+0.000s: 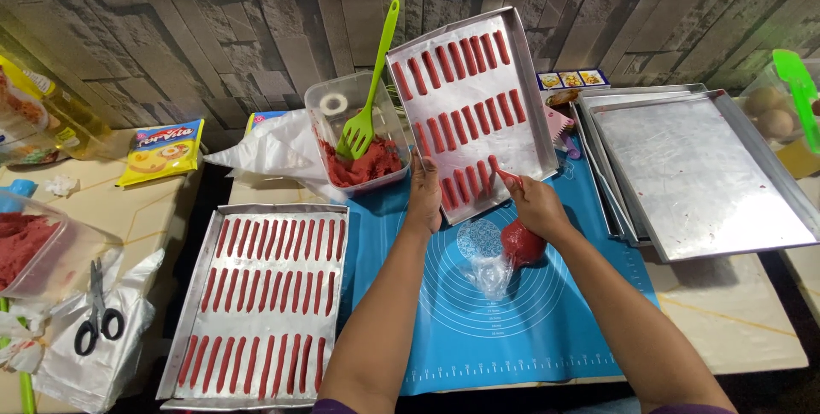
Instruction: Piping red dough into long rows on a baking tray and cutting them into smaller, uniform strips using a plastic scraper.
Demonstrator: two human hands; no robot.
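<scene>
A metal baking tray (534, 106) leans tilted in front of me, lined with several red dough sticks (468, 115) in rows. My left hand (424, 196) holds the tray's lower left edge. My right hand (531, 205) pinches a red dough stick (504, 173) at the tray's bottom row. Just below the right hand, a ball of red dough (521, 243) lies in clear plastic wrap (491, 276) on the blue silicone mat (512, 328).
A second tray (192, 311) full of red sticks lies at lower left. A plastic tub (329, 136) of red dough holds a green spatula (369, 89). Empty metal trays (709, 175) are stacked at right. Scissors (96, 316) lie on foil at left, near another dough tub (34, 252).
</scene>
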